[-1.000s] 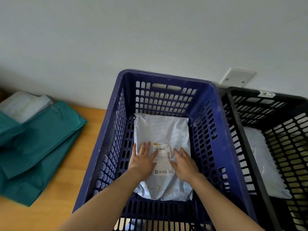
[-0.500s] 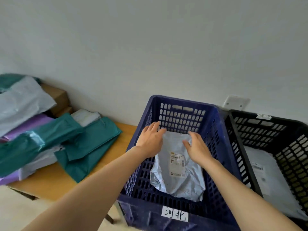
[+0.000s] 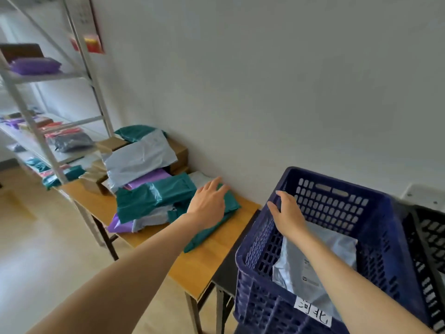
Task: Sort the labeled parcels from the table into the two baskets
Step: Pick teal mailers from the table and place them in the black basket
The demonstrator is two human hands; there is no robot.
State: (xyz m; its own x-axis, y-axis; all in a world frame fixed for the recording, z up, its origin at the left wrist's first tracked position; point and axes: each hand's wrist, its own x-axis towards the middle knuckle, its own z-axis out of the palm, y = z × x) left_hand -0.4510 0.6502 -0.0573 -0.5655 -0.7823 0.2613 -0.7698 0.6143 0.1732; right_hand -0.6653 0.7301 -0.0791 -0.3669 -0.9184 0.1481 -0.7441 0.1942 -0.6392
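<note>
A pale grey parcel [image 3: 310,268] with a printed label lies flat on the floor of the blue basket [image 3: 385,237], which stands at the near right and carries a white handwritten tag [image 3: 313,312] on its near wall. The right hand [image 3: 289,213] is over the basket's left rim, fingers loosely spread and holding nothing; whether the fingertips touch the rim cannot be told. Its forearm crosses above the grey parcel.

To the left, the left hand [image 3: 208,201] reaches out flat and open, palm down, over a teal parcel [image 3: 212,227] that lies on the right end of the wooden counter [image 3: 199,263]. The fingers extend past the parcel's far edge toward the wall; it grips nothing, and contact with the teal parcel is unclear.

Farther left on the counter sits a loose heap of parcels: another teal bag [image 3: 149,196] on top, a purple one [image 3: 149,179] beneath it, a large grey one [image 3: 139,160] behind, and brown cardboard boxes [image 3: 178,153] at the back against the wall.

At the far right edge, just beside the blue basket, stands a black basket [image 3: 431,242], only partly in view. At the far left a metal shelf rack [image 3: 48,150] holds more bags, blurred.
</note>
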